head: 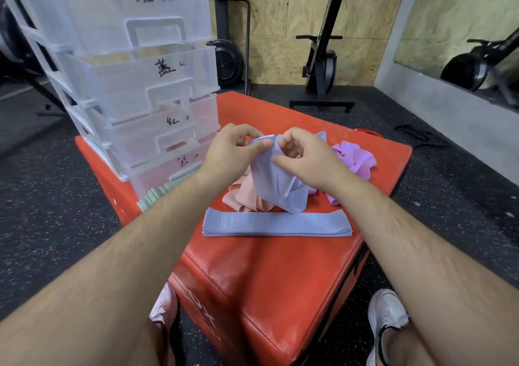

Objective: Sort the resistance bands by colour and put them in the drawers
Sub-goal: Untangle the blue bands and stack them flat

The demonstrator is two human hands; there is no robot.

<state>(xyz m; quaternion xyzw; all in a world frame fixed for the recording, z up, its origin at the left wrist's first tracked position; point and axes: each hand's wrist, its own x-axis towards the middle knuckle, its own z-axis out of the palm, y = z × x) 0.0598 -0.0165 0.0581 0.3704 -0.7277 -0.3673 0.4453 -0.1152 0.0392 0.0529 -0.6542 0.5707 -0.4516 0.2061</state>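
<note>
Gym corner, chipboard walls, speckled rubber floor. A red padded box (266, 267) serves as the work surface. A clear drawer unit (134, 90) stands on its far left corner, and each drawer front has a handwritten label.

Both hands are raised over the middle of the box. The left hand (233, 152) and right hand (306, 160) each pinch the top edge of one blue band (276, 186) between thumb and curled fingers, and the rest hangs down loose.

Below it are peach bands (247, 197) in a heap. Purple bands (354, 155) lie to the right, green bands (157, 191) by the drawer base, and a flat stack of blue bands (276, 226) sits nearest.

Handling: light woven loop, limp, creases easily, nothing fragile. Best held by its two ends and pulled flat before laying it down.

The drawers' contents possibly show pink through the frosted plastic; I can't be sure.
</note>
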